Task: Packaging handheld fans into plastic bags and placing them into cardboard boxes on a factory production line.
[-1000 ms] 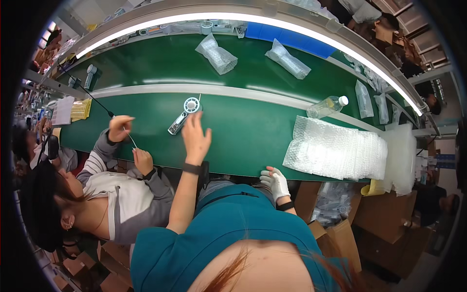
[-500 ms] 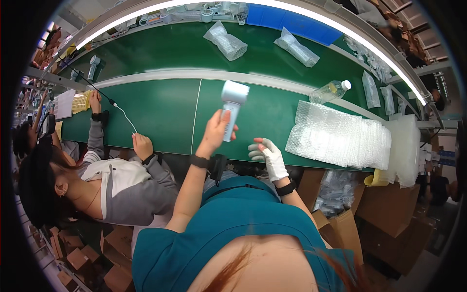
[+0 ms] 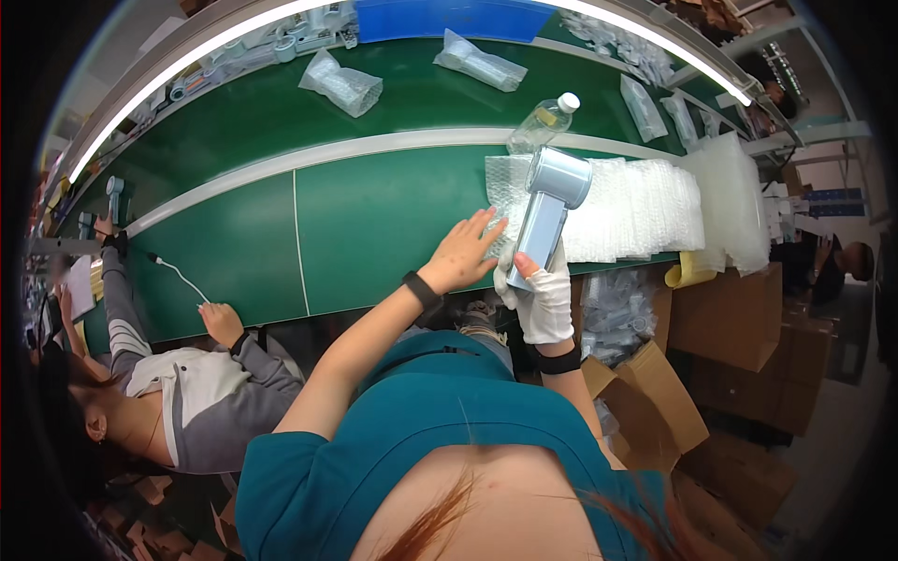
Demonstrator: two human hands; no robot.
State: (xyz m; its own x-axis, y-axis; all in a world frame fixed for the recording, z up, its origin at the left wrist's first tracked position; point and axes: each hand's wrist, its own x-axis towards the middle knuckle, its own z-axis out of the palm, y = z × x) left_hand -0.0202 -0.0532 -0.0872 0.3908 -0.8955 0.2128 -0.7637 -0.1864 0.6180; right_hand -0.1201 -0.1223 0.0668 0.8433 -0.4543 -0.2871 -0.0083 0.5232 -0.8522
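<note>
Gloved right hand (image 3: 541, 297) clamped on pale-blue handheld device (image 3: 547, 215), bare left hand (image 3: 461, 254) flat & open on bubble wrap (image 3: 617, 201) beside it — wrapping step, prob. needs a sheet lifted.

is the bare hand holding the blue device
No, the gloved right hand grips the blue device; the bare left hand lies open beside it.

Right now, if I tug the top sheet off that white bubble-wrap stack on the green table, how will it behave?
The white bubble-wrap stack looks thin and limp, so a sheet would probably flop and weigh little. Loose layers may slide or drag along. The left hand rests at its edge.
</note>
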